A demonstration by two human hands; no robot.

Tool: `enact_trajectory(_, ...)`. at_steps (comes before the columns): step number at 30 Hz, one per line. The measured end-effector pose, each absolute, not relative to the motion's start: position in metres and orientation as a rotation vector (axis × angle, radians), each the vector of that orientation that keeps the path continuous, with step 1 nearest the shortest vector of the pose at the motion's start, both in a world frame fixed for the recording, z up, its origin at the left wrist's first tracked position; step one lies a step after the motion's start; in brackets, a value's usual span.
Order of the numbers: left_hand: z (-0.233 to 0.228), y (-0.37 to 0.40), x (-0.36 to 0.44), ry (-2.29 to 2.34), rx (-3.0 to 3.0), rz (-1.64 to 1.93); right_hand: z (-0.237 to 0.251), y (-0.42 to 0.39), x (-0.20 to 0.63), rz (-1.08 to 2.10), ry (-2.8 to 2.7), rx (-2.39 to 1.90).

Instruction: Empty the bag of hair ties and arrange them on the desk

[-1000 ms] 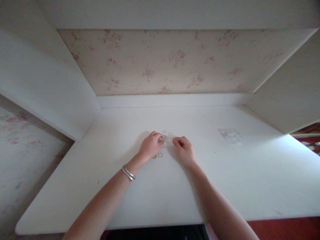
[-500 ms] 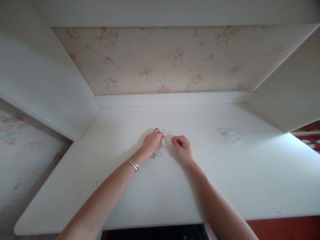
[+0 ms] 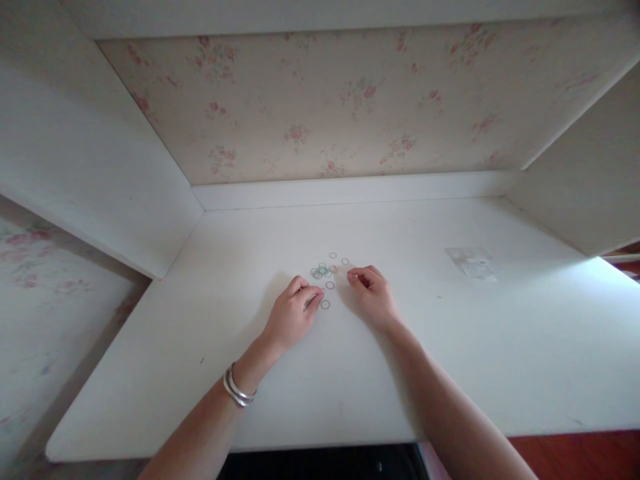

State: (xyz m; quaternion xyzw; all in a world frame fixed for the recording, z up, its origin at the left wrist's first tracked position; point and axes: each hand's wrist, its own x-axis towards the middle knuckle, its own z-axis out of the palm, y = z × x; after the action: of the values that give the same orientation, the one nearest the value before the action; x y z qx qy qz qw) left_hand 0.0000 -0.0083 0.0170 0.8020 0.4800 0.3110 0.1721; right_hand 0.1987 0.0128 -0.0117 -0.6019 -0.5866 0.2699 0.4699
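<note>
Several small thin rings [image 3: 323, 271] lie in a loose cluster on the white desk [image 3: 350, 360], some greenish, some pale. My left hand [image 3: 291, 313] rests just below the cluster, its fingertips pinched together at a ring near the desk surface; what it pinches is too small to make out. One ring [image 3: 325, 305] lies right beside those fingertips. My right hand [image 3: 373, 293] rests to the right of the cluster with its fingers curled, thumb and forefinger close together. Two metal bangles [image 3: 237, 389] circle my left wrist.
A clear plastic bag [image 3: 473, 261] lies flat on the desk to the right. White side panels [image 3: 100, 180] and a flowered back wall [image 3: 325, 107] enclose the desk. The front edge runs just below my forearms.
My left hand has drawn back toward me from the cluster, uncovering several rings. My right hand has stayed in place. The camera has tilted a little.
</note>
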Motion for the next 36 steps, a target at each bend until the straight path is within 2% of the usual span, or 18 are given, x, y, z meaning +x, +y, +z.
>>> enact_trajectory(7,0.01,-0.018,0.003,1.382,2.618,0.636,-0.013,0.012,0.198,0.632,-1.481,-1.479)
enact_trajectory(17,0.011,-0.018,0.006,1.396,2.664,0.56,-0.008,0.008,0.195,0.604,-1.551,-1.494)
enact_trajectory(22,0.012,-0.015,0.002,1.37,2.548,0.644,-0.013,0.007,0.193,0.503,-1.666,-1.537)
enact_trajectory(29,0.005,0.003,-0.012,1.518,2.107,0.92,-0.018,0.012,0.183,0.177,-2.046,-1.654)
enact_trajectory(36,0.002,0.009,-0.015,1.557,1.973,0.946,-0.02,0.016,0.184,0.204,-1.937,-1.668)
